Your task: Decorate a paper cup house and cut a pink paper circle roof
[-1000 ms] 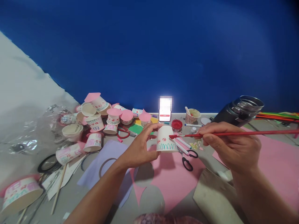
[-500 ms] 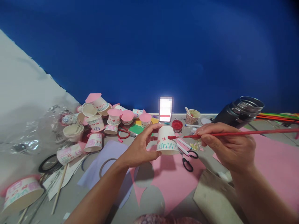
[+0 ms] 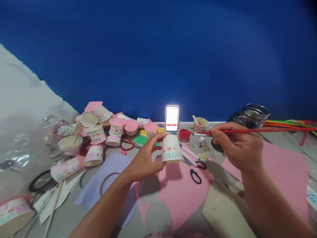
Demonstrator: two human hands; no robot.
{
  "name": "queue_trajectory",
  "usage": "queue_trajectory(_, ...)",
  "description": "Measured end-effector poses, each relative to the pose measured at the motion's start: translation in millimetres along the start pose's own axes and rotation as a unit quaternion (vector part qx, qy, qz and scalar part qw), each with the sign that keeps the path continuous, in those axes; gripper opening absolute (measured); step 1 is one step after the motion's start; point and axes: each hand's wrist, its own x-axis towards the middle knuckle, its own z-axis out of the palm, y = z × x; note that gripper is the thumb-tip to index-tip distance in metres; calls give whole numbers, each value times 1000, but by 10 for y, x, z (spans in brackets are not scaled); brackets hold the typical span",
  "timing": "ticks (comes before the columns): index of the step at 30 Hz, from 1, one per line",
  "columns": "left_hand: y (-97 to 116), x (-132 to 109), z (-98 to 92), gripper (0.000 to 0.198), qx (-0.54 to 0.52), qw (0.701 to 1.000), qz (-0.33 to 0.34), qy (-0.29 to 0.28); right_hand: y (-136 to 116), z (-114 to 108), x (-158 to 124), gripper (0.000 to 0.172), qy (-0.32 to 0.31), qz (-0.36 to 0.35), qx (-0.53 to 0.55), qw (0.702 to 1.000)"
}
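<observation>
My left hand [image 3: 145,158] grips an upturned white paper cup [image 3: 171,148] with red marks and a teal scallop line near its rim, held just above the pink paper [image 3: 180,188]. My right hand [image 3: 236,145] pinches a long red paintbrush [image 3: 247,131]. The brush tip rests in the small pot of red paint [image 3: 184,135] behind the cup.
A heap of decorated paper cups [image 3: 99,132] lies at the left, with clear plastic wrap [image 3: 37,138] beside it. Black scissors [image 3: 195,170], markers [image 3: 189,153], a lit phone [image 3: 171,116], a dark flask [image 3: 249,117] and cardboard [image 3: 228,208] surround the hands. A blue wall stands behind.
The brush tip has left the cup's side and moved back to the red paint pot. The view has shifted slightly; the left hand still holds the cup.
</observation>
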Motion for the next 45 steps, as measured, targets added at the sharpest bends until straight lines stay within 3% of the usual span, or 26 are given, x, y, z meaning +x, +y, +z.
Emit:
queue_trajectory(5,-104,-12,-4,75,-48,997,-47,45,209,142,229,24,-47,8,-95,994)
queue_trajectory(8,-228,-51,44,71,-53,993,-74,81,395,334,342,28,-121,47,-190,973)
queue_trajectory(10,-329,-97,98,71,-68,987,-97,110,531,492,381,26,-187,71,-227,953)
queue_trajectory(15,-528,-206,235,71,-94,973,-136,164,806,756,345,23,-235,97,-240,937)
queue_trajectory(23,-707,-221,348,72,-116,967,-157,163,976,726,258,27,-229,137,-273,924)
queue_trajectory(36,-748,-272,383,70,-136,966,-158,153,931,701,277,29,-236,63,-222,944)
queue_trajectory(42,-704,-260,423,70,-151,962,-160,163,984,678,260,21,-250,62,-199,945)
queue_trajectory(45,-711,-257,423,70,-157,961,-156,163,956,634,294,20,-226,74,-170,956)
